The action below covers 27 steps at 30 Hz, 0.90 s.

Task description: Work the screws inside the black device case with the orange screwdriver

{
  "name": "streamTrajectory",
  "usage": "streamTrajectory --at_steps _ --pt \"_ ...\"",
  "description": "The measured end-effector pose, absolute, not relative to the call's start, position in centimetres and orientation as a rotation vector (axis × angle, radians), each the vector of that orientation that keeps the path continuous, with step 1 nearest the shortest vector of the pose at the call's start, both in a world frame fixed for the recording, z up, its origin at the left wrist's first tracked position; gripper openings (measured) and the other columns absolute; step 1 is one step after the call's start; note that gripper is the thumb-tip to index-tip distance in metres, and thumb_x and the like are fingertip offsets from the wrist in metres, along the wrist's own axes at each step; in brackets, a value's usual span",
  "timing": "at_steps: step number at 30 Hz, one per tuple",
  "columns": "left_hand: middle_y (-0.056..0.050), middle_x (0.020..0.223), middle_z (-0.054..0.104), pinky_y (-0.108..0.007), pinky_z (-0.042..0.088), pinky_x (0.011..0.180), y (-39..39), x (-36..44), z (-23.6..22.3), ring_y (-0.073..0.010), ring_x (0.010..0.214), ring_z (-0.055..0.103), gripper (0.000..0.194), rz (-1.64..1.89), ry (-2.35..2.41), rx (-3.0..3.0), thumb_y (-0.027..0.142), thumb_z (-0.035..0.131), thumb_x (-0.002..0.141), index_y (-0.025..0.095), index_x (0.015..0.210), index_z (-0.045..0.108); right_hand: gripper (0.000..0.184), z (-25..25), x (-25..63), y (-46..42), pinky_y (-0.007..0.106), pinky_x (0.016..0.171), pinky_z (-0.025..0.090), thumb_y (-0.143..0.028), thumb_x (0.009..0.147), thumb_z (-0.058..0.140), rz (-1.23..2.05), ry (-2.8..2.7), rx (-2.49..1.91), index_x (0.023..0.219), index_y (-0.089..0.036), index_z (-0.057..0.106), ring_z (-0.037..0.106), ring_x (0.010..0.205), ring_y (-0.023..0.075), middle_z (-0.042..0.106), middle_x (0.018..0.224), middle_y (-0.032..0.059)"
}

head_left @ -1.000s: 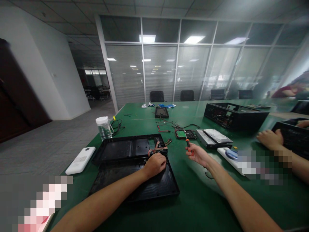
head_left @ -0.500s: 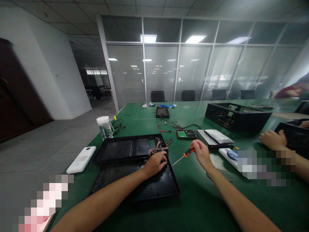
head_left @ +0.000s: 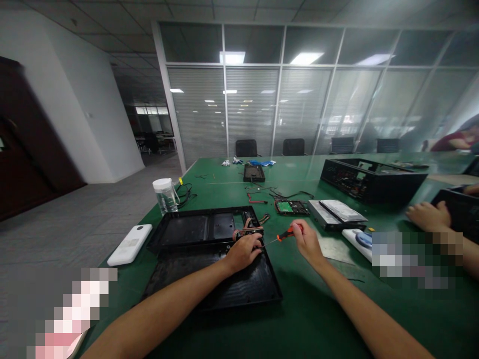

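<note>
My left hand (head_left: 242,252) rests with curled fingers on the far edge of a flat black case panel (head_left: 213,281), right by a bundle of striped ribbon cable (head_left: 247,230). What its fingers pinch, if anything, is hidden. A second black tray-like case part (head_left: 202,227) lies just behind. My right hand (head_left: 307,240) is closed on a small screwdriver (head_left: 283,235) with an orange-and-black handle. Its thin shaft points left, and the tip sits close to my left hand's fingers.
On the green table (head_left: 299,319) lie a white device (head_left: 129,244), a clear plastic jug (head_left: 165,195), loose cables, a green circuit board (head_left: 285,206), a silver drive (head_left: 337,213) and a black chassis (head_left: 370,178). Another person's hand (head_left: 428,217) rests at the right.
My right hand turned the screwdriver from upright to pointing left and brought its tip over beside my left hand. The left hand stayed on the panel's edge.
</note>
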<state>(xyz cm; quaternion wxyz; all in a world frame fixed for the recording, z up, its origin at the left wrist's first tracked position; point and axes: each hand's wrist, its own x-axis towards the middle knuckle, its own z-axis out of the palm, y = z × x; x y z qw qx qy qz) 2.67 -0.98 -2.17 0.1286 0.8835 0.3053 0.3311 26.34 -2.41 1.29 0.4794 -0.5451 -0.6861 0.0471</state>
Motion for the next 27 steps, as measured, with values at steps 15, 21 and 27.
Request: streamTrajectory --at_steps 15,21,27 --pt "-0.004 0.094 0.063 -0.035 0.041 0.093 -1.1 2.8 -2.1 -0.0198 0.101 0.055 0.043 0.969 0.907 2.551 0.014 0.058 0.078 0.016 0.118 0.041 0.043 13.0 20.2 -5.1 0.028 0.062 0.035 -0.051 0.088 0.030 -0.199 -2.462 -1.718 0.093 -0.019 0.058 0.061 0.074 0.0227 0.066 0.082 0.0109" --pt "-0.006 0.097 0.062 -0.036 0.042 0.090 -1.2 2.8 -2.0 -0.0207 0.100 0.056 0.046 0.954 0.930 2.561 0.014 0.057 0.078 0.016 0.120 0.039 0.050 13.5 18.9 -4.1 0.031 0.065 0.038 -0.054 0.089 0.025 -0.131 -2.393 -1.792 0.099 -0.015 0.056 0.062 0.076 0.0251 0.066 0.084 0.0143" --pt "-0.007 0.100 0.061 -0.036 0.042 0.091 -1.1 2.8 -2.1 -0.0213 0.102 0.055 0.046 0.964 0.919 2.574 0.014 0.056 0.078 0.016 0.120 0.039 0.054 13.3 19.5 -3.8 0.033 0.065 0.039 -0.059 0.086 0.028 -0.187 -2.389 -1.810 0.084 -0.016 0.061 0.062 0.078 0.0269 0.065 0.081 0.0154"
